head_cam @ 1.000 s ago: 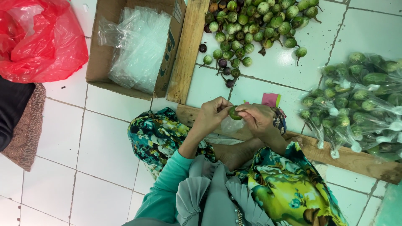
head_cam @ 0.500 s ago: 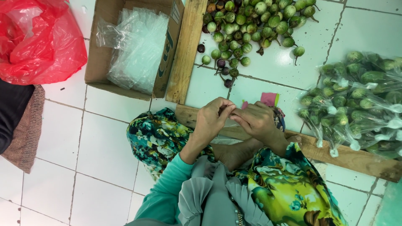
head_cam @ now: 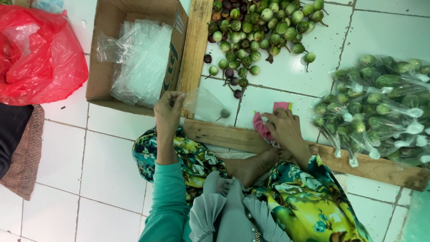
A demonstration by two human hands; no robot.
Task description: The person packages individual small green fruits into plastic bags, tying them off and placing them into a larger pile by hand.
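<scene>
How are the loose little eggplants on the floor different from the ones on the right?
The loose eggplants lie bare in a heap on the tiles; the bagged eggplants sit sealed in clear plastic bags. The loose heap mixes green with dark purple; the bagged ones look green. Both are small and round.

Your left hand (head_cam: 168,112) pinches a clear bag (head_cam: 204,104) that blurs above the plank (head_cam: 233,136); the small dark thing inside, just above the plank, is too blurred to name. Your right hand (head_cam: 286,130) covers most of the pink cloth (head_cam: 264,121) at the plank's upper edge. The frame's top cuts the heap (head_cam: 260,31) beyond the plank, and its right edge cuts the bagged pile (head_cam: 380,112).
</scene>
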